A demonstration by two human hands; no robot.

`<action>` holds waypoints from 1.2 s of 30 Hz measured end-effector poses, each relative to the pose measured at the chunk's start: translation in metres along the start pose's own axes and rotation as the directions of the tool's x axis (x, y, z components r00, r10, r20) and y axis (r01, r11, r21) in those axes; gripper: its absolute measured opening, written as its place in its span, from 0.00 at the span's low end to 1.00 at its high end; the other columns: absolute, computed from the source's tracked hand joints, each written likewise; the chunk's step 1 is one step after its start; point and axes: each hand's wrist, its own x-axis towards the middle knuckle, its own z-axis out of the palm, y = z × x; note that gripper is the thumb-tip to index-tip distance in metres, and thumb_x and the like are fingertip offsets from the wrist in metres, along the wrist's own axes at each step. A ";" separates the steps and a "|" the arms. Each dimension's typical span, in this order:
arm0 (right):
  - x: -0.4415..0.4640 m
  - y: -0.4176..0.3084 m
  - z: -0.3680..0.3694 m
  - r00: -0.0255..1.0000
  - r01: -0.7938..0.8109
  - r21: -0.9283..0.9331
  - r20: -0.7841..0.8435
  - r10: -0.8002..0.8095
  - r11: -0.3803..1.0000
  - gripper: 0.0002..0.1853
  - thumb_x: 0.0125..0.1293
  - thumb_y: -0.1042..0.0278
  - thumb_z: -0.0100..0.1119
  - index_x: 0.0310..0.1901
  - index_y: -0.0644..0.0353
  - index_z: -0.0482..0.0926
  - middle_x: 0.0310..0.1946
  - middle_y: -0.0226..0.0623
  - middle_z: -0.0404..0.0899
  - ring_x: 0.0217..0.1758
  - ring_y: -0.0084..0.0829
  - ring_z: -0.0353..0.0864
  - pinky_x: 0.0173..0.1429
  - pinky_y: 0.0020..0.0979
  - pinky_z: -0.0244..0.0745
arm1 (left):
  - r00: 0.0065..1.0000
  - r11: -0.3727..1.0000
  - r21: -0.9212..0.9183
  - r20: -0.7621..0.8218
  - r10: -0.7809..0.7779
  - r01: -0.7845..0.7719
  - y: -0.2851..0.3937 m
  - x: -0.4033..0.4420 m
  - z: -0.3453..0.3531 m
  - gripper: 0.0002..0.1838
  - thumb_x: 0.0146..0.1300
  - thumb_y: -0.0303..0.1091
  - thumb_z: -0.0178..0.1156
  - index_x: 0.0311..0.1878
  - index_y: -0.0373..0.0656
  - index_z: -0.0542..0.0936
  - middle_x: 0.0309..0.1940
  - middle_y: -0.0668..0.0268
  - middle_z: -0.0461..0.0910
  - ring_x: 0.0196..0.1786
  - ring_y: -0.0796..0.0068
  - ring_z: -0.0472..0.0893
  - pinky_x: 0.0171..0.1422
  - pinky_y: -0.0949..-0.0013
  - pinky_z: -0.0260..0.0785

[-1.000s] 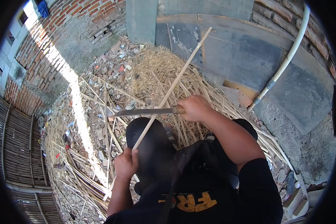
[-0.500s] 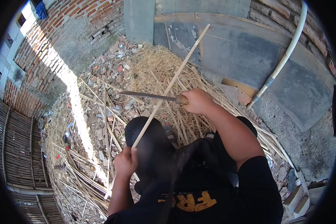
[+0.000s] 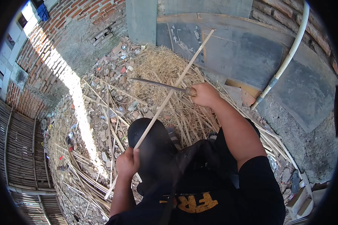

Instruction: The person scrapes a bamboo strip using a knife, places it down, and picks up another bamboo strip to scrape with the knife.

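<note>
My left hand (image 3: pixel 127 163) is closed around the lower part of a long, pale split-bamboo strip (image 3: pixel 166 100). The strip slants up and away to the right, passing over my knee. My right hand (image 3: pixel 206 95) grips the wooden handle of a machete (image 3: pixel 161 83). Its dark blade points left and crosses the strip beyond my knee, seeming to rest against it. A short end of the strip shows below my left fist.
Straw-like shavings (image 3: pixel 157 67) heap up in front of me. Cut bamboo strips (image 3: pixel 90 183) lie over rubble on the left. A woven bamboo panel (image 3: pixel 20 146) stands at far left, grey boards (image 3: pixel 244 48) and a white pipe (image 3: pixel 285 63) ahead and right.
My right hand and the machete have moved up the strip, away from me and to the right. The blade now appears turned more edge-on. My left hand keeps its hold, nearly in place.
</note>
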 end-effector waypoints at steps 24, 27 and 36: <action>0.001 0.007 -0.002 0.994 -0.006 0.033 -0.105 0.010 0.999 0.18 0.57 0.62 0.67 0.49 0.56 0.87 0.41 0.50 0.88 0.48 0.53 0.87 0.56 0.49 0.82 | 1.000 0.999 -0.032 -0.006 0.000 -0.001 -0.001 -0.002 0.003 0.19 0.76 0.43 0.59 0.30 0.42 0.72 0.19 0.50 0.79 0.23 0.40 0.81 0.28 0.43 0.70; -0.005 0.009 -0.003 0.992 0.004 0.055 -0.123 0.003 0.998 0.18 0.57 0.62 0.67 0.49 0.55 0.88 0.41 0.50 0.88 0.49 0.53 0.87 0.56 0.49 0.82 | 1.000 0.999 -0.034 0.005 -0.005 0.005 0.000 -0.001 0.002 0.19 0.76 0.43 0.59 0.30 0.42 0.72 0.19 0.50 0.79 0.24 0.40 0.81 0.28 0.43 0.71; -0.030 -0.036 0.009 0.961 0.269 -0.154 0.104 -0.255 0.951 0.12 0.54 0.65 0.67 0.41 0.54 0.85 0.34 0.48 0.86 0.44 0.52 0.87 0.50 0.52 0.81 | 1.000 0.999 -0.040 0.016 -0.005 0.005 0.004 0.000 -0.001 0.19 0.75 0.43 0.60 0.30 0.42 0.72 0.19 0.50 0.78 0.24 0.40 0.81 0.29 0.43 0.71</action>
